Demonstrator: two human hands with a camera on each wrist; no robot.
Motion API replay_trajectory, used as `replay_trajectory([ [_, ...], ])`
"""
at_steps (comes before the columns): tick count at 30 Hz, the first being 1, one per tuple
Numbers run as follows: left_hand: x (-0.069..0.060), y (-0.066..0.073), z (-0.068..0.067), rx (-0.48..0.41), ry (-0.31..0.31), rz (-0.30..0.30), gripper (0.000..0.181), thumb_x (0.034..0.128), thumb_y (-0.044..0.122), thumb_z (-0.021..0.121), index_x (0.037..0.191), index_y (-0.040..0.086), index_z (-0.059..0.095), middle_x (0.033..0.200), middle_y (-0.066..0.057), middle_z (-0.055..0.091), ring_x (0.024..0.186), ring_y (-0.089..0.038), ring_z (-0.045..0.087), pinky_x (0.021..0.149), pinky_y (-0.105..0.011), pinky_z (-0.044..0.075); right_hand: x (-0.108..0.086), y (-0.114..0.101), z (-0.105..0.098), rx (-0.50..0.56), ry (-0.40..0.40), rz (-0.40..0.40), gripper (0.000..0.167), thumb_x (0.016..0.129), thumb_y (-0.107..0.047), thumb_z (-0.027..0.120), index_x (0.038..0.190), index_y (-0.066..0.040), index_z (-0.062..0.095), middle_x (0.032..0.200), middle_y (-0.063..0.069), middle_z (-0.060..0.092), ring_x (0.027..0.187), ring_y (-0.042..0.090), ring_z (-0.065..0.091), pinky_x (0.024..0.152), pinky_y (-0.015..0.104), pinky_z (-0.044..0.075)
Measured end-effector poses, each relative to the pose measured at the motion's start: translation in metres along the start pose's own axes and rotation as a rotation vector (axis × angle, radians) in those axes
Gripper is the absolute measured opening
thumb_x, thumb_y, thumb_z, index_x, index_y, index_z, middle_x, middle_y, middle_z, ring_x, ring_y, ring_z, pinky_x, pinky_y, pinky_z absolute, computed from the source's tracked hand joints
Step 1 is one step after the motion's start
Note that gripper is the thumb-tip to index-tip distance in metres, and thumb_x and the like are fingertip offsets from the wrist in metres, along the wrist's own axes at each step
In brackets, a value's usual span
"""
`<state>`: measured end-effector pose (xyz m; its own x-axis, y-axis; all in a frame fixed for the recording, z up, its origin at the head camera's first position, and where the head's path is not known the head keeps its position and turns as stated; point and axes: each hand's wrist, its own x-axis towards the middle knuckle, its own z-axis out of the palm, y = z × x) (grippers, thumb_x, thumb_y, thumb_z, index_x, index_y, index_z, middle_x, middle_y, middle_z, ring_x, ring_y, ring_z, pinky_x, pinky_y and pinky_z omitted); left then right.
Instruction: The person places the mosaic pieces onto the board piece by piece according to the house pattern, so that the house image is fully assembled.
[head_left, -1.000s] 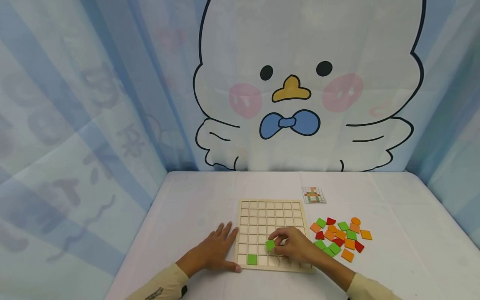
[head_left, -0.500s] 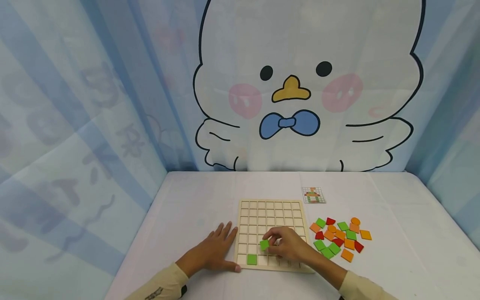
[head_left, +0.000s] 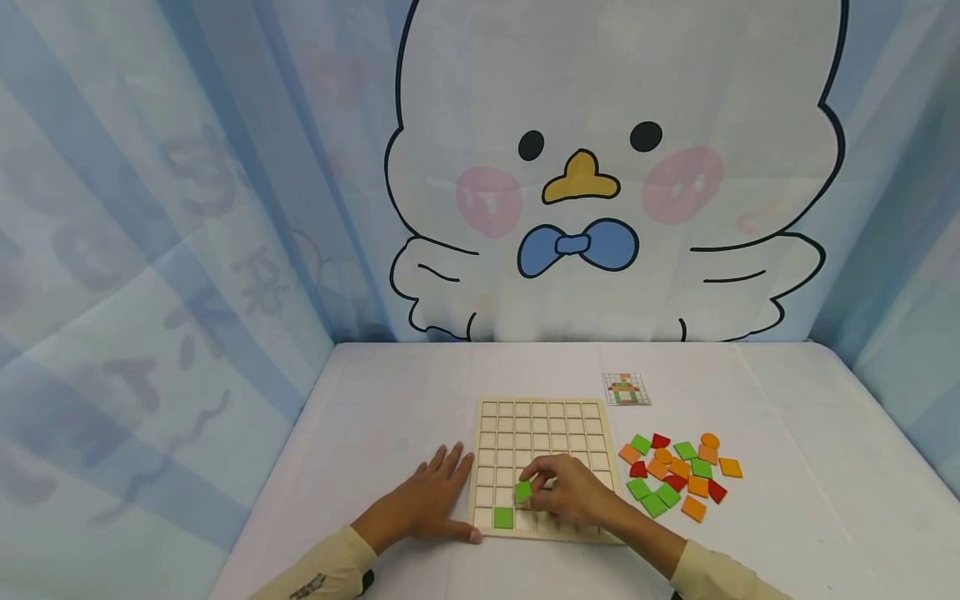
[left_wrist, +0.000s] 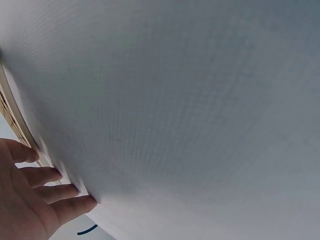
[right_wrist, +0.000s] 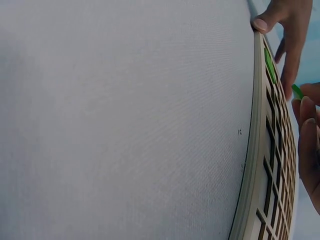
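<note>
My right hand (head_left: 567,489) pinches a green square tile (head_left: 522,492) between thumb and fingers, above the lower part of a wooden grid board (head_left: 555,408). In the right wrist view the pinched tile (right_wrist: 297,91) is tilted and apart from the board. Another green tile (head_left: 503,517) lies in the bottom row of the board, second cell from the left. My left hand (head_left: 435,497) lies with spread, straight fingers along the board's left edge, its thumb at the near left corner. In the left wrist view the left hand (left_wrist: 37,195) touches the cloth beside the board.
Loose green, orange and red tiles (head_left: 678,469) lie scattered right of the board. A small pattern card (head_left: 627,389) rests behind the board's far right corner. A white cloth (head_left: 397,400) covers the table, and a printed curtain (head_left: 570,308) hangs behind it.
My right hand has moved a little left with the pinched green tile, which is now closer to the one lying in the board. The left hand keeps its place.
</note>
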<state>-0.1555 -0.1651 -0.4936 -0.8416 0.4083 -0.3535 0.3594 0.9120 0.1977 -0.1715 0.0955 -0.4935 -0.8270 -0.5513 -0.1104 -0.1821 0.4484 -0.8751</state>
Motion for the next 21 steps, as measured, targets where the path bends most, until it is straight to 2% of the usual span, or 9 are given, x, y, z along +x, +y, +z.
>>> replay_trajectory([
  [7,0.0012,-0.0017,0.0017,0.003,-0.002,-0.004,0.119,0.0729,0.081,0.065,0.16,0.01,0.026,0.167,-0.017,0.019,0.152,-0.042,0.021,0.115,-0.06,0.032,0.0017,-0.0027,0.0035,0.026,-0.01,0.014,0.023,0.085,-0.01,0.078,0.107,-0.007,0.07,0.083,0.001,0.062,0.059,0.01,0.058,0.052,0.023,0.049],
  [21,0.004,-0.0038,0.003,0.016,-0.004,0.007,0.12,0.0731,0.083,0.063,0.16,0.01,0.025,0.167,-0.018,0.02,0.152,-0.042,0.022,0.115,-0.059,0.033,0.0069,-0.0023,0.0084,0.007,-0.009,0.001,0.024,0.085,-0.011,0.079,0.107,-0.006,0.07,0.082,0.0,0.063,0.059,0.01,0.059,0.052,0.023,0.051],
])
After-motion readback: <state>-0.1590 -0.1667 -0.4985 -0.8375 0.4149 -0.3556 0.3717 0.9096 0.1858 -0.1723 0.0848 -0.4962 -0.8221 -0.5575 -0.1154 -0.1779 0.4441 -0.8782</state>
